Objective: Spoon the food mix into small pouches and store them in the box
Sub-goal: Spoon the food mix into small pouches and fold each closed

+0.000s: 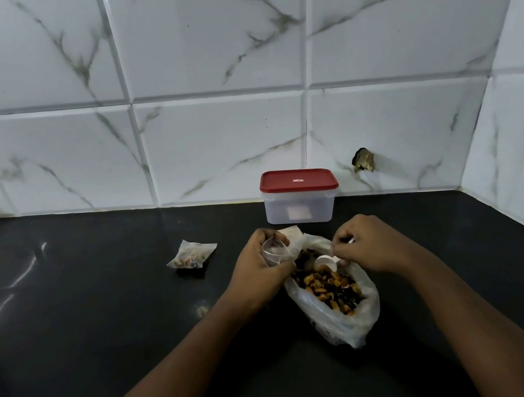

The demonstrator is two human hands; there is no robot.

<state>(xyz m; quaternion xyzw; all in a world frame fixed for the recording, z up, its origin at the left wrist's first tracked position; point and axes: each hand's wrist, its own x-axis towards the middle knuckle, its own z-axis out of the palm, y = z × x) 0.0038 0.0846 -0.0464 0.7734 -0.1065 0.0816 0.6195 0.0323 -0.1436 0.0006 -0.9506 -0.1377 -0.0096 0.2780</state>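
1. Black stone countertop (105,335) runs up to a white marble-look tiled wall (212,138), and a person is working at it.
2. One filled pouch (192,257) lies on the counter, well left of the hands and outside the box.
3. The left hand (258,265) has its fingers curled round a small pouch (274,250), holding its mouth open beside the plastic bag (362,315).
4. The right hand (368,244) pinches the handle of a white spoon (327,261), whose bowl dips into the food mix (329,287).
5. The box (300,208) stands by the wall with its red lid (298,180) on; something pale shows inside, but I cannot tell what.
6. My read is that it is early: plenty of mix is left, this pouch still needs filling, and the boxing is still to come.
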